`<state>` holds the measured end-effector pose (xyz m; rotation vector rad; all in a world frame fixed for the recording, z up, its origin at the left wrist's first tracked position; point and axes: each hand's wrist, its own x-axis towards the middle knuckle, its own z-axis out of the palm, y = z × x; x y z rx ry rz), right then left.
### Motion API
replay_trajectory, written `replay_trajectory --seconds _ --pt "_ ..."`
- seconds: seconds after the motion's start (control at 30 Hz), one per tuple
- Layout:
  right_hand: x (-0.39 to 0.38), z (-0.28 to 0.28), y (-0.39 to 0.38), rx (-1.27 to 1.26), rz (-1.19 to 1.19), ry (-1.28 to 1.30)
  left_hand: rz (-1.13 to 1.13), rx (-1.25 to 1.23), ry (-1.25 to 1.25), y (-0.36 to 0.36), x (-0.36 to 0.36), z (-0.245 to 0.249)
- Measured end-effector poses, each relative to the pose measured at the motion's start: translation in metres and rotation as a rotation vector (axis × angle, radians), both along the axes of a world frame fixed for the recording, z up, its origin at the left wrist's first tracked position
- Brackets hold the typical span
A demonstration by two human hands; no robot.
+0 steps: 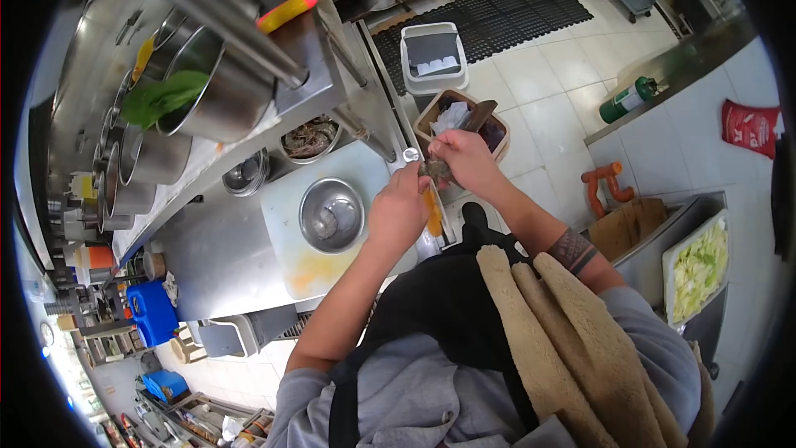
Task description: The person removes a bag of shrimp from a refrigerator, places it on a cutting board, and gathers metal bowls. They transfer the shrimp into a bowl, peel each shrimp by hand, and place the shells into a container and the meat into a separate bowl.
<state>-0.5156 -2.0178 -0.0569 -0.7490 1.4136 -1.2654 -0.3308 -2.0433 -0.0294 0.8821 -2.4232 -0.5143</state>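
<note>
Your two hands are close together in front of you, past the edge of the surface (217,261), with the fingertips pinching what looks like a grey shrimp (435,169) between them. Your left hand (400,203) grips its near side, and your right hand (467,162) has the other side; the fingers hide part of it. Below and beyond your hands, a beige bin (426,112) stands by the surface, with white material (450,116) in it. To your left lies a white cutting board (373,168), stained yellow at its near end. A metal bowl (311,203) rests on it, holding pale pieces (329,222). Just past the board sits a container of whole, dark shrimp (308,139), with small stacked bowls (245,174) beside it. An orange item (432,214) lies just below your hands.
</note>
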Motion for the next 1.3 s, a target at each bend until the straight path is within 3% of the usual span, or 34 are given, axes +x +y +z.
replay_trajectory --seconds 0.17,0.3,0.33,0.4,0.47,0.5,0.53,0.6,0.63,0.77,0.83,0.93,1.0,1.07,1.2,1.27,1.3 --pt "-0.026 -0.002 -0.041 -0.084 0.016 0.248 0.304 -0.025 -0.009 -0.005 -0.029 -0.008" --pt "-0.061 -0.036 -0.071 0.014 -0.015 0.094 0.409 -0.029 -0.025 -0.007 -0.032 -0.005" --pt "-0.071 -0.036 -0.073 -0.018 -0.044 0.229 0.458 0.034 0.023 -0.008 -0.032 -0.003" --pt "-0.102 -0.082 -0.094 -0.226 0.050 0.914 0.535 0.101 0.068 -0.006 -0.038 0.005" --pt "-0.120 -0.104 -0.109 -0.170 0.096 0.979 0.594 0.669 0.341 -0.009 -0.048 0.017" --pt "-0.129 -0.113 -0.117 -0.107 0.115 1.052 0.572 0.828 0.610 -0.010 -0.056 0.012" --pt "-0.138 -0.132 -0.127 -0.115 0.123 1.051 0.582 0.822 0.615 -0.012 -0.058 0.014" --pt "-0.153 -0.168 -0.144 0.035 0.174 1.146 0.584 1.053 0.611 -0.016 -0.063 0.019" --pt "-0.158 -0.168 -0.151 0.149 0.142 1.063 0.585 1.048 0.613 -0.018 -0.066 0.018" --pt "-0.174 -0.163 -0.169 0.159 0.275 1.094 0.618 1.171 0.666 -0.029 -0.079 0.015" --pt "-0.180 -0.157 -0.178 0.235 0.560 1.210 0.619 1.210 0.679 -0.030 -0.085 0.012" --pt "-0.185 -0.134 -0.187 0.239 0.746 1.242 0.582 1.247 0.687 -0.037 -0.092 0.010" --pt "-0.173 -0.079 -0.160 0.267 0.526 0.263 0.602 1.264 0.655 -0.042 -0.098 0.008" --pt "-0.158 -0.007 -0.128 0.221 0.592 -0.170 0.567 1.270 0.651 -0.049 -0.105 0.000" --pt "-0.163 0.028 -0.102 0.094 0.805 -0.137 0.508 1.206 0.577 -0.056 -0.129 -0.002" --pt "-0.174 0.037 -0.100 0.023 0.835 0.265 0.491 1.241 0.610 -0.053 -0.141 0.003" --pt "-0.179 0.043 -0.097 0.028 0.825 0.269 0.486 1.271 0.643 -0.051 -0.146 0.004"
